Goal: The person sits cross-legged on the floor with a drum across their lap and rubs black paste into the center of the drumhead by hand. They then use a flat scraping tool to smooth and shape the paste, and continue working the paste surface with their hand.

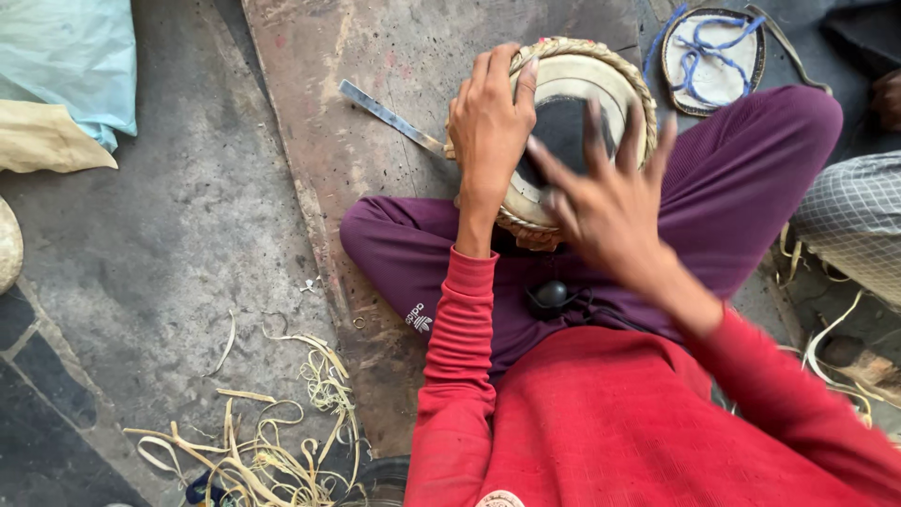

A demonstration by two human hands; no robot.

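While the left hand [488, 122] grips the drum [563, 89] rim, the right hand [605, 192], fingers spread and empty, seemingly taps its head; steady bracing matters.

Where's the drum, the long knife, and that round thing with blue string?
Drum [572, 80], head view, on its pale skin near the top rim.
Knife [385, 115], head view, mid-blade.
Round thing with blue string [718, 80], head view, on its pale face.

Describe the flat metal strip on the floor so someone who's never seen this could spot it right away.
Start at the round drum with a black centre and braided rim, on the person's lap under the left hand. Just left of it, on the brown board, lies the metal strip, slanting toward the drum. It alone is straight, grey and shiny, unlike the curly pale strips.
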